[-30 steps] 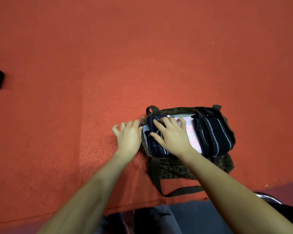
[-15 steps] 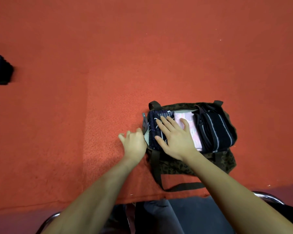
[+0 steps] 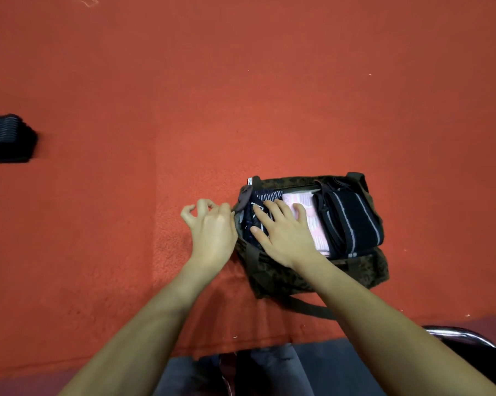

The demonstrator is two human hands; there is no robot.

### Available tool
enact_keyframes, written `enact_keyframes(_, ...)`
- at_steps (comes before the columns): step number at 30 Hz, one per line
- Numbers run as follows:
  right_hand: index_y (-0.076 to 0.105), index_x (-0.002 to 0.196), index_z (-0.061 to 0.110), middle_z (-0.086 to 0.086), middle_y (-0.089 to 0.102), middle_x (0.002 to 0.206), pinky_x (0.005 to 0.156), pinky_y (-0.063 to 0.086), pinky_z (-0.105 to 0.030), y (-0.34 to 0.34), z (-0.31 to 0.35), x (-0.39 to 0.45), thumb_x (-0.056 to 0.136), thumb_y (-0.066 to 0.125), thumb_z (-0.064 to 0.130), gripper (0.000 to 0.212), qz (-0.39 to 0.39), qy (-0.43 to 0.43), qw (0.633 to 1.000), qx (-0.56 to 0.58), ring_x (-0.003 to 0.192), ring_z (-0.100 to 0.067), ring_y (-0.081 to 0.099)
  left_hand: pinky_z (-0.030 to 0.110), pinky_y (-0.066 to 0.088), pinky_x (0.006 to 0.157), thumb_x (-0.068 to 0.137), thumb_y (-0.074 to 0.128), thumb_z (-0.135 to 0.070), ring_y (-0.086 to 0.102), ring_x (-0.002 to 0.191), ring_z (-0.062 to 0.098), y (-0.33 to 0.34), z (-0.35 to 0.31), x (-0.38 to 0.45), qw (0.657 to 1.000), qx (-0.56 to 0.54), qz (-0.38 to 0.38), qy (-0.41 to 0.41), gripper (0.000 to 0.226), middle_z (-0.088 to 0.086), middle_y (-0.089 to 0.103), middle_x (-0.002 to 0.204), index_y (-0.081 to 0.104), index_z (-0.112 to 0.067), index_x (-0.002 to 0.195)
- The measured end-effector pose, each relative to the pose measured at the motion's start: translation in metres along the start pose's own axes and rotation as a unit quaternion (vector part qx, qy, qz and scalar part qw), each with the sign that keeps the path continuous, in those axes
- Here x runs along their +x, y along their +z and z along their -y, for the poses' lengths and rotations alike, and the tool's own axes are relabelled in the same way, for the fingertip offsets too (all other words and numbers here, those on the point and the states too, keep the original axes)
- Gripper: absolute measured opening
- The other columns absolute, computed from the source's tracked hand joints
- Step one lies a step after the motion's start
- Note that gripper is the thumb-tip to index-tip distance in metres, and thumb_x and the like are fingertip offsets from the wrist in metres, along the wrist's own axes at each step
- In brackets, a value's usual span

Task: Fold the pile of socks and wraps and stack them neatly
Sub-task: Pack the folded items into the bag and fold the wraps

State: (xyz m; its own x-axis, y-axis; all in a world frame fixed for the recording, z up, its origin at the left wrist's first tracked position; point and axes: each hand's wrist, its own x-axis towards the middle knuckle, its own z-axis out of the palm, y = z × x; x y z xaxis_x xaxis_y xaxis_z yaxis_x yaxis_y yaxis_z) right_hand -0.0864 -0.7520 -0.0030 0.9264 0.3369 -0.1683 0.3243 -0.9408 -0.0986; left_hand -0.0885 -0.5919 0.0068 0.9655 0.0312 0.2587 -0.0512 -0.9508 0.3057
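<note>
On the red carpeted bench [image 3: 241,95], toward the near right part, lies a dark patterned bag [image 3: 312,277] with its top open. Inside the bag three folded pieces sit side by side: at the left end a navy sock bundle [image 3: 265,195] with thin white stripes, in the middle a pink folded piece [image 3: 316,224] with pale marks, and at the right end a black wrap [image 3: 349,221] with grey lines — it fills that end of the bag up to the rim.

The right hand [image 3: 284,235] lies flat on the contents of the bag, fingers straight and spread; it presses on the navy sock bundle, and its outer fingers reach onto the pink folded piece. The left hand [image 3: 212,230] is just outside the left end of the bag, with curled fingers; its thumb and forefinger seem to pinch the edge of the bag near a small brown tab [image 3: 245,197], though the exact contact is hard to see.

Far to the left of the bag, at the edge of the view, rests a second dark stack [image 3: 8,138] of striped folded items, well apart from both hands. Nearer than the bag, a strap [image 3: 306,307] of the bag lies on the bench. To the right of the strap, a shiny metal tube [image 3: 461,335] curves — maybe part of a chair.
</note>
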Motion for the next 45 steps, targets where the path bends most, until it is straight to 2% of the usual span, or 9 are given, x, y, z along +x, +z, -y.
enact_keyframes(4, 0.051, 0.129, 0.020, -0.004, 0.045, 0.139, 0.105, 0.008, -0.038, -0.008, -0.018, -0.007, 0.090, 0.028, 0.058, 0.059, -0.034, -0.086, 0.988, 0.121, 0.133, -0.021, 0.031, 0.046, 0.029, 0.085, 0.078, 0.059, -0.008, 0.057, 0.087, 0.034, 0.008, 0.004, 0.007, 0.992, 0.024, 0.112, -0.043, 0.005, 0.009, 0.065, 0.079, 0.060, -0.008, 0.083)
enact_keyframes(8, 0.060, 0.104, 0.019, -0.007, 0.053, 0.111, 0.088, 0.025, -0.036, -0.008, -0.038, -0.029, 0.081, 0.049, 0.059, 0.047, -0.073, -0.162, 0.983, 0.043, 0.102, -0.026, 0.045, 0.042, 0.026, 0.093, 0.086, 0.049, -0.015, 0.054, 0.104, 0.031, 0.009, -0.004, 0.025, 0.969, -0.008, 0.226, -0.095, 0.031, 0.010, 0.062, 0.102, 0.045, -0.007, 0.116)
enact_keyframes(13, 0.065, 0.106, 0.018, -0.002, 0.061, 0.105, 0.083, 0.026, -0.035, 0.006, -0.035, -0.036, 0.069, 0.075, 0.046, 0.047, -0.073, -0.176, 0.982, -0.012, 0.095, -0.023, 0.059, 0.042, 0.025, 0.093, 0.099, 0.040, -0.032, 0.051, 0.109, 0.035, 0.024, -0.011, 0.038, 0.960, 0.004, 0.250, -0.122, 0.030, 0.014, 0.064, 0.105, 0.052, -0.006, 0.110)
enact_keyframes(18, 0.070, 0.096, 0.011, -0.005, 0.066, 0.091, 0.090, 0.032, -0.036, 0.013, -0.033, -0.038, 0.075, 0.073, 0.010, 0.020, -0.192, -0.194, 0.960, -0.062, 0.093, -0.026, 0.064, 0.037, 0.018, 0.077, 0.102, 0.037, -0.023, 0.049, 0.099, 0.030, 0.027, -0.007, 0.032, 0.984, 0.024, 0.153, -0.082, 0.028, 0.009, 0.065, 0.097, 0.059, -0.007, 0.096)
enact_keyframes(22, 0.070, 0.095, 0.009, -0.002, 0.069, 0.091, 0.104, 0.028, -0.040, 0.002, -0.042, -0.045, 0.080, 0.065, 0.004, 0.017, -0.240, -0.212, 0.944, -0.083, 0.097, -0.026, 0.065, 0.037, 0.016, 0.076, 0.096, 0.049, -0.018, 0.049, 0.092, 0.031, 0.024, -0.011, 0.027, 0.997, -0.035, 0.044, -0.053, 0.026, 0.007, 0.065, 0.082, 0.063, -0.007, 0.077)
enact_keyframes(29, 0.069, 0.099, 0.014, -0.006, 0.063, 0.091, 0.082, 0.035, -0.037, -0.032, -0.042, -0.040, 0.089, 0.049, 0.016, 0.023, -0.244, -0.179, 0.953, -0.013, 0.076, -0.027, 0.058, 0.036, 0.017, 0.080, 0.091, 0.049, -0.025, 0.039, 0.092, 0.020, 0.000, -0.031, 0.049, 0.990, -0.064, -0.113, 0.062, 0.023, -0.007, 0.058, 0.071, 0.068, -0.018, 0.079)
enact_keyframes(33, 0.070, 0.100, 0.020, 0.003, 0.063, 0.076, 0.094, 0.029, -0.044, -0.015, -0.026, -0.036, 0.088, 0.044, 0.021, 0.029, -0.191, -0.167, 0.967, -0.036, 0.066, -0.022, 0.060, 0.036, 0.017, 0.077, 0.092, 0.049, -0.026, 0.036, 0.090, 0.019, -0.007, -0.027, 0.049, 0.988, -0.056, -0.120, 0.075, 0.025, -0.007, 0.057, 0.068, 0.068, -0.018, 0.077)
enact_keyframes(39, 0.051, 0.107, 0.018, 0.003, 0.059, 0.071, 0.098, 0.029, -0.040, -0.015, -0.010, -0.030, 0.074, 0.063, -0.003, 0.041, -0.256, -0.180, 0.950, -0.015, 0.063, -0.021, 0.055, 0.037, 0.018, 0.079, 0.092, 0.054, -0.027, 0.040, 0.092, 0.021, -0.013, -0.008, 0.053, 0.981, -0.034, -0.170, 0.086, 0.019, -0.006, 0.060, 0.073, 0.070, -0.017, 0.087)
enact_keyframes(45, 0.064, 0.099, 0.018, -0.002, 0.065, 0.104, 0.085, 0.036, -0.042, -0.014, 0.008, -0.014, 0.091, 0.047, 0.023, 0.020, -0.228, -0.215, 0.950, 0.000, 0.092, -0.025, 0.061, 0.033, 0.016, 0.077, 0.084, 0.051, -0.005, 0.055, 0.089, 0.026, 0.001, 0.025, 0.053, 0.996, -0.055, -0.011, 0.069, 0.017, 0.005, 0.059, 0.096, 0.066, -0.014, 0.086)
